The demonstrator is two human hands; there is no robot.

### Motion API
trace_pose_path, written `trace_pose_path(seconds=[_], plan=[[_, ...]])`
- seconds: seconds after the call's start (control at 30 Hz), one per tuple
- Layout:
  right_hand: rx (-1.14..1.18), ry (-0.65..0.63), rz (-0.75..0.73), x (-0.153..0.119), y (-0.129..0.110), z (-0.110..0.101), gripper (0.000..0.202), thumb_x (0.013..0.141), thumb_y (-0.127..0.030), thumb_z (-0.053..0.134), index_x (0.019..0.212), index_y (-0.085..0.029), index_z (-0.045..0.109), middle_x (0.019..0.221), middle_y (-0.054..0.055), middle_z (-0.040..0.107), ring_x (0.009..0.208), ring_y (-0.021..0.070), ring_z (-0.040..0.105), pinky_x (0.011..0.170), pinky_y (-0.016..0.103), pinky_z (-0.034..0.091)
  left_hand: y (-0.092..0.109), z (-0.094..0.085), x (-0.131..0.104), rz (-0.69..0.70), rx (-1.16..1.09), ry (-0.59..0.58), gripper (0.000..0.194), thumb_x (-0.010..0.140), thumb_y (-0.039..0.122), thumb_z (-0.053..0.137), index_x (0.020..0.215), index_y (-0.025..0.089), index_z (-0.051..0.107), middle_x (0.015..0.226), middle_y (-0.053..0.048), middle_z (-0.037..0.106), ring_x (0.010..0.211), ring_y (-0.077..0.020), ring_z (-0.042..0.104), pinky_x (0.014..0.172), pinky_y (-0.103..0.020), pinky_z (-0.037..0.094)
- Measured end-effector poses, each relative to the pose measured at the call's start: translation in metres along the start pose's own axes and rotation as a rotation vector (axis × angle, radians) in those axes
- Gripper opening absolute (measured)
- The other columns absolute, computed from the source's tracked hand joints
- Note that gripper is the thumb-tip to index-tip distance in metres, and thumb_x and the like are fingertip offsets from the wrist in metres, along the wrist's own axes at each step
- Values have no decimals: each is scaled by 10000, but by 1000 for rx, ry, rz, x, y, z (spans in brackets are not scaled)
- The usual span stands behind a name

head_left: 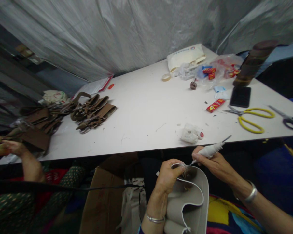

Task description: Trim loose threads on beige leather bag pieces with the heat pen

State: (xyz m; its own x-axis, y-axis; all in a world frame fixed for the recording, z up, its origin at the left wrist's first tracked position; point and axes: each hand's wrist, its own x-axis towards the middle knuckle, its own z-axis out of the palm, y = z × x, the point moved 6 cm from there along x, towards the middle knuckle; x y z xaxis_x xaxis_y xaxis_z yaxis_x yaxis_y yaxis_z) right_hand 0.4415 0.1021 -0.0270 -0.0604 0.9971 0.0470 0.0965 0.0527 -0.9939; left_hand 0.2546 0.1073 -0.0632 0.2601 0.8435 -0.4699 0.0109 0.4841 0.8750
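Observation:
My left hand (170,177) pinches the top edge of a light grey pouch (185,203) with wavy pocket walls, held off the table's front edge. A white-wrapped awl (210,150) sits in the closed fingers of my right hand (213,164). Its thin lower point meets the pouch rim close to my left fingertips; whether it goes through cannot be made out. A dark metal tip sticks out of the handle's other end. On the table just beyond lies a small clear plastic bag (189,134) of tiny parts.
Yellow-handled scissors (255,118), black-handled scissors (290,120), a phone (240,97) and a dark bottle (255,63) are at the right. Brown pouches (95,112) lie to the left, near a co-worker's hand (16,148). Below stands a cardboard box (101,195).

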Motion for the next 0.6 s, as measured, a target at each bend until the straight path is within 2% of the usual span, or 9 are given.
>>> trace_pose_path(seconds=[0.27,0.5,0.6], plan=[[-26,-40,13,1,3,3,464,1008,-603,633,820,-180,677,715,15,595,665,178,567,622,290,487,0,2,-1,12,9,-30,225,633,271,831,782,116,767,719,-43,702,684,-151,583,704,-270,445],[-35,-97,-7,4,-9,10,478,1008,-609,616,784,-187,645,685,-4,544,632,159,505,594,274,454,1,3,-2,24,56,-33,180,647,232,783,782,113,775,713,-47,705,674,-155,584,681,-267,446],[-62,-112,-5,8,-10,13,480,1010,-611,603,786,-187,641,695,1,559,642,163,522,606,277,460,2,5,-4,36,72,-23,155,655,214,756,776,119,768,704,-44,700,671,-158,581,666,-265,441]])
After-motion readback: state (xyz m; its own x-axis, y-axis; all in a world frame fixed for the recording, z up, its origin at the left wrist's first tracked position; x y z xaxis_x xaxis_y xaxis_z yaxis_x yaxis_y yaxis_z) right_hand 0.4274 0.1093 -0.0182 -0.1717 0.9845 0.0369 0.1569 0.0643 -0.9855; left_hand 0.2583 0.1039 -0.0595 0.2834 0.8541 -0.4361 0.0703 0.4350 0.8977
